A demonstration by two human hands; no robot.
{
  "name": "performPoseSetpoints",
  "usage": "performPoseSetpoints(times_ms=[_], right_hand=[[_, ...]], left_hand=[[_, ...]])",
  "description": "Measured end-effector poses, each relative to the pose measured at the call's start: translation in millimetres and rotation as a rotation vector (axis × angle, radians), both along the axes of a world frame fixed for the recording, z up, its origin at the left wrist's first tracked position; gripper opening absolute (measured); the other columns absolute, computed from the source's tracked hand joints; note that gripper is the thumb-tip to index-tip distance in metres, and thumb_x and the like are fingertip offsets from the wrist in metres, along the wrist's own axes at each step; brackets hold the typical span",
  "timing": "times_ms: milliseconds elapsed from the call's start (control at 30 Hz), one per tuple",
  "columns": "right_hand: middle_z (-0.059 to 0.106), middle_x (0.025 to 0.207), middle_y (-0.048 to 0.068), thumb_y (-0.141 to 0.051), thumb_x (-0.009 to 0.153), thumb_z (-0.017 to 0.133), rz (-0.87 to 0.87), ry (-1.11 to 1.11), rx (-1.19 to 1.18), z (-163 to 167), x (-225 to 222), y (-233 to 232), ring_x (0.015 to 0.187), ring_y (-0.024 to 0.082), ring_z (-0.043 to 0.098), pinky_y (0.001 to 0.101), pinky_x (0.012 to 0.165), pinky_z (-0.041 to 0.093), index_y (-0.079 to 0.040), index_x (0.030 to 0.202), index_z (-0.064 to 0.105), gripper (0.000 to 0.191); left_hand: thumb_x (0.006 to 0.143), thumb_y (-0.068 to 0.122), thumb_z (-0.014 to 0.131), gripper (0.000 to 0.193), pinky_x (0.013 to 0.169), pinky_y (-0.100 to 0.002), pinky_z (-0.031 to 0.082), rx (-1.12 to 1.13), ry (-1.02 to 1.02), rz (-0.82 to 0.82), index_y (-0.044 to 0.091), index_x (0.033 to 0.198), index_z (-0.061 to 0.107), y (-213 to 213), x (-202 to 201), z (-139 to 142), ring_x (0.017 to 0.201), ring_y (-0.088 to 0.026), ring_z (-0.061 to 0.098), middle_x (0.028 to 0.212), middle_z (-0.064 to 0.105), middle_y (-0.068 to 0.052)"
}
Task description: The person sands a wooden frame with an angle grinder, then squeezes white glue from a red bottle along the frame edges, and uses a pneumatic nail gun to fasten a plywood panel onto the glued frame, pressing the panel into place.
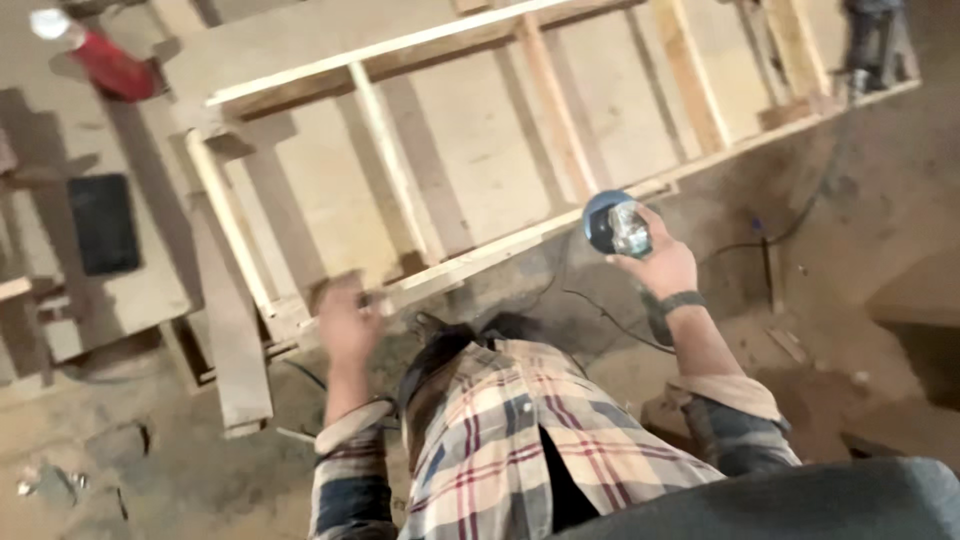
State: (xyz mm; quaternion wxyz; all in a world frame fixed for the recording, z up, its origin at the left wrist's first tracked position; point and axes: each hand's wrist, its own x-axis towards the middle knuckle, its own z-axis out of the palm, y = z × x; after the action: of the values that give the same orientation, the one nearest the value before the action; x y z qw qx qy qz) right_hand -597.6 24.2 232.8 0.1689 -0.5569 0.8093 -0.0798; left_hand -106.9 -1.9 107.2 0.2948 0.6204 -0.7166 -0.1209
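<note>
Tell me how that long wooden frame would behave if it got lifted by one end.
The wooden frame would probably stay fairly stiff, since cross slats join its long rails. It looks awkward and heavy for one person, being far longer than the person's reach. It may twist slightly, as the rails are thin. The left hand rests at its near corner.

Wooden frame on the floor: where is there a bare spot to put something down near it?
Bare dusty floor lies right of the long wooden frame, past the right hand holding a round blue power tool. The board panels between the frame's slats are bare too. It is crowded near the left hand, with loose planks, and near the black cable.
</note>
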Motion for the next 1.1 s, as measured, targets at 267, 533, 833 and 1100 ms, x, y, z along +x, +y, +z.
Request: performPoseSetpoints(times_ms=[267,533,833,1100], right_hand=[[0.072,0.116,0.020,-0.046,0.068,0.086,0.029,-0.027,-0.012,-27.9,-24.6,-102.7,0.107,0.042,0.068,0.0514,0.088,0.054,-0.027,0.150,0.047,0.094],[0.069,0.124,0.020,-0.040,0.061,0.093,0.390,-0.096,-0.254,-34.3,-34.3,-305.7,0.113,0.041,0.066,0.0486,0.094,0.053,-0.017,0.142,0.050,0.095],[0.071,0.119,0.019,-0.044,0.067,0.091,0.371,-0.050,0.038,-27.9,-30.6,-365.5,0.109,0.040,0.067,0.0493,0.092,0.054,-0.021,0.147,0.048,0.094],[0.070,0.125,0.014,-0.041,0.066,0.091,0.363,-0.052,0.046,-16.2,-52.9,-178.3,0.109,0.039,0.067,0.0493,0.091,0.053,-0.027,0.148,0.045,0.095]], left_hand=[[0.087,0.060,0.059,0.044,0.085,-0.049,0.057,0.802,-0.121,-0.222,0.028,0.110,0.078,-67.3,-78.9,8.6,0.099,-0.035,0.072,0.104,0.076,-0.011],[0.083,0.064,0.064,0.045,0.092,-0.047,0.056,0.910,-0.166,0.063,0.035,0.115,0.077,-76.4,-111.0,24.4,0.104,-0.033,0.070,0.108,0.075,-0.008],[0.083,0.062,0.062,0.040,0.124,-0.057,0.022,0.714,-0.274,0.133,0.032,0.103,0.081,-65.2,-123.5,1.0,0.109,-0.024,0.069,0.101,0.078,-0.004],[0.087,0.070,0.054,0.051,0.121,-0.058,0.020,0.753,-0.309,0.026,0.030,0.108,0.080,-49.6,-110.0,-13.5,0.108,-0.029,0.069,0.106,0.077,-0.007]])
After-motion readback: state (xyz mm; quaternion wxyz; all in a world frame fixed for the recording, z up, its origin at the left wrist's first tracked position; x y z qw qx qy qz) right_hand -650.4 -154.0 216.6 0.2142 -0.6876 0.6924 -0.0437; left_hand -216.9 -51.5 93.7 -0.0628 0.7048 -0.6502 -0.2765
